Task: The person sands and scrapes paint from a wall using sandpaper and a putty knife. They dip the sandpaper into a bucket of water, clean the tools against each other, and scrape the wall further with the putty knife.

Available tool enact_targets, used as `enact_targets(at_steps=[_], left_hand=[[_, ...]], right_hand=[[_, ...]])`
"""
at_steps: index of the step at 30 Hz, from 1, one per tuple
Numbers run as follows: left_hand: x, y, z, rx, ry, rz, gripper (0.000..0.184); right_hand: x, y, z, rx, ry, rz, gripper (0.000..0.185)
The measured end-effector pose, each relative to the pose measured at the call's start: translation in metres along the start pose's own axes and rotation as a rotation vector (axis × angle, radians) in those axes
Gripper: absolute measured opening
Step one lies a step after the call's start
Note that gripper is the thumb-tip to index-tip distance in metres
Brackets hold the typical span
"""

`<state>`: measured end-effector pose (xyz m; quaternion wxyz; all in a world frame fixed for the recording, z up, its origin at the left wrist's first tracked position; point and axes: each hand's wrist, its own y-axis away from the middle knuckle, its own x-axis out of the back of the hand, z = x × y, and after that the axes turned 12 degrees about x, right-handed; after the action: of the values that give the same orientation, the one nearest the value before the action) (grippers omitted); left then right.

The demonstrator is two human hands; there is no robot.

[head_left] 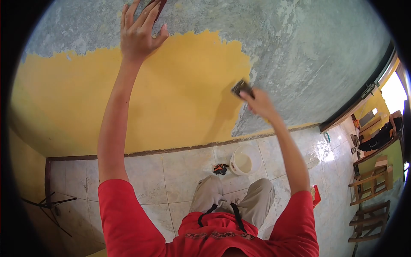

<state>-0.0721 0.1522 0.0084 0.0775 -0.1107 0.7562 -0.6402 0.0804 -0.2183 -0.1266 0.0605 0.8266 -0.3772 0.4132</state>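
My right hand [260, 104] is closed around a scraper [242, 88] with a broad dark head, blurred by motion. It is in front of the wall, near the right border of the yellow paint [188, 81]. High on the wall, my left hand [141, 36] reaches up with its thumb stuck out to the side. A dark red flat thing [160, 10] shows beside its fingers, which seem to hold it; the frame's top edge cuts it off. Around the yellow patch the wall is bare, scratched grey [295, 64] with a jagged boundary.
On the tiled floor [145, 173], a white bucket [245, 160] stands by a small black-and-orange object [220, 169]. A red tray [316, 195] is beside my right arm. Black metal legs [51, 203] stand at left; wooden racks [370, 220] and a person [383, 135] are at right.
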Motion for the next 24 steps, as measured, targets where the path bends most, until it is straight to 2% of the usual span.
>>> enact_targets(at_steps=[2, 3, 4, 5, 7, 17, 24], left_hand=[[-0.001, 0.0, 0.0, 0.003, -0.002, 0.013, 0.061], [-0.001, -0.001, 0.0, -0.001, 0.004, 0.007, 0.061], [-0.002, 0.0, 0.001, 0.001, 0.006, 0.02, 0.059], [-0.002, 0.0, 0.001, 0.005, 0.008, 0.035, 0.058], [0.002, 0.0, 0.004, 0.017, 0.026, 0.023, 0.057], [0.001, -0.001, 0.004, 0.016, 0.017, 0.028, 0.057], [0.0, 0.0, 0.003, 0.018, 0.012, 0.029, 0.055]], right_hand=[[0.034, -0.018, -0.008, 0.31, 0.381, 0.207, 0.057], [0.053, -0.023, -0.028, 0.276, 0.399, 0.243, 0.067], [0.068, -0.026, -0.048, 0.234, 0.539, 0.283, 0.064], [0.079, -0.029, -0.059, 0.229, 0.537, 0.281, 0.064], [0.091, -0.035, -0.07, 0.284, 0.752, 0.285, 0.062], [0.081, -0.039, -0.083, 0.25, 0.865, 0.273, 0.053], [0.082, -0.042, -0.075, 0.331, 0.883, 0.311, 0.05]])
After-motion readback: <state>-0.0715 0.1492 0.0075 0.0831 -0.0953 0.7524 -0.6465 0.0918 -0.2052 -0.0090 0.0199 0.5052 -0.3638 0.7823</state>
